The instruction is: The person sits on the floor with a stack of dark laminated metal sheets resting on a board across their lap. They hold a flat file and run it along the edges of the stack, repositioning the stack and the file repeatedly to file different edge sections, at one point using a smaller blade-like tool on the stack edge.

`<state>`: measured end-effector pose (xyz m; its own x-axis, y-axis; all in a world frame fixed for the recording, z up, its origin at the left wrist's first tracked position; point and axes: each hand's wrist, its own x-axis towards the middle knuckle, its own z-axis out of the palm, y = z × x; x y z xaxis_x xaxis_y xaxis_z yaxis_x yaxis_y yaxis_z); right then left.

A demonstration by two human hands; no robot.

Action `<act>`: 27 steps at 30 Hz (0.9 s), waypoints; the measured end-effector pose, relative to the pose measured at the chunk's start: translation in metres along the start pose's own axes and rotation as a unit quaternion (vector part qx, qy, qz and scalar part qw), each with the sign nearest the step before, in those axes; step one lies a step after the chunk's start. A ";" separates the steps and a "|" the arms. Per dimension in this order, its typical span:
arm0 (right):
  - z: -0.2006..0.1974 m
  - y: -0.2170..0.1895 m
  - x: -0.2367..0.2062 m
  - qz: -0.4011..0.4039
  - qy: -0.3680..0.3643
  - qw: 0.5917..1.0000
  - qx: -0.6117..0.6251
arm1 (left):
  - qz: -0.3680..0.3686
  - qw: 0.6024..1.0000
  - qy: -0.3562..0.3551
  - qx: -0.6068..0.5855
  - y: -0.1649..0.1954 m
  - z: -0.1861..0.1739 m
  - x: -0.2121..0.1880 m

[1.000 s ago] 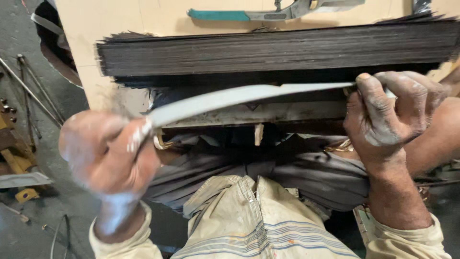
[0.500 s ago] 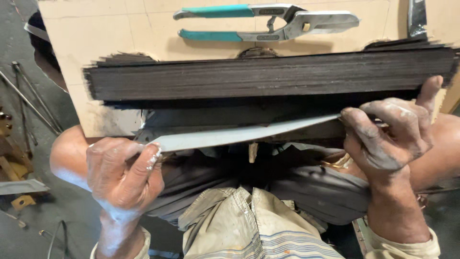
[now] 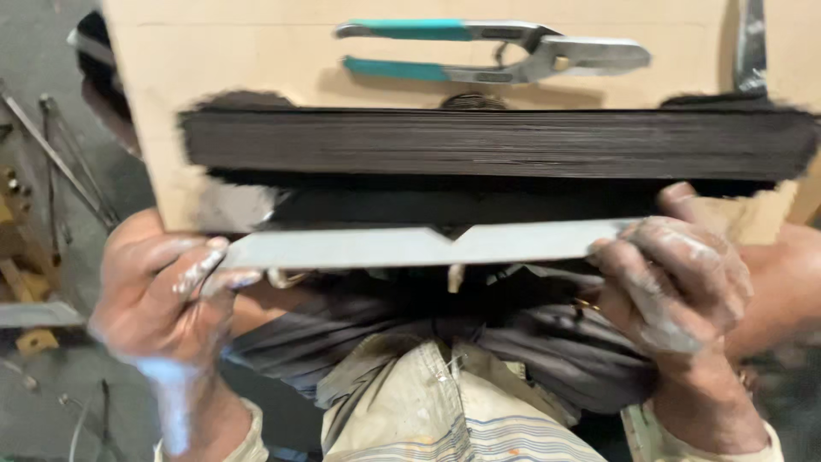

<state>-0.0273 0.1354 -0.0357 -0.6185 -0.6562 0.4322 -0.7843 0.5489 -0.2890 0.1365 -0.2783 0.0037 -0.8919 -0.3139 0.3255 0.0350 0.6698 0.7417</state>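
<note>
Soft even light, motion blur throughout.

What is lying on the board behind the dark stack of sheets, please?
Teal-handled snips lie on the pale board behind the stack of dark sheets. A metal blade shows at the right edge. The stack covers the board's nearer part, so anything there is hidden.

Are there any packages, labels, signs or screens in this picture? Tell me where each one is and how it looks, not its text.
None in view: no package, label, sign or screen.
What is there: a long grey notched metal strip held level between the left hand and right hand, a dark stack of thin sheets behind it, and teal-handled metal snips on the pale board.
</note>
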 end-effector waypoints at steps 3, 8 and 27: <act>0.011 -0.004 0.002 0.000 -0.038 0.999 -0.036 | -0.068 0.996 0.045 -0.043 -0.009 -0.010 -0.006; 0.028 -0.027 0.035 -0.063 -0.072 0.995 -0.034 | -0.083 0.979 0.120 -0.144 -0.030 0.015 -0.014; 0.112 -0.181 0.189 -0.120 -0.085 0.989 0.037 | -0.053 0.985 0.077 -0.145 -0.093 -0.015 -0.001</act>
<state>-0.0072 -0.1464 0.0023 -0.4093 -0.8434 0.3479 -0.9065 0.3329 -0.2595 0.1409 -0.3504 -0.0565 -0.8199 -0.4842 0.3055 0.0928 0.4142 0.9054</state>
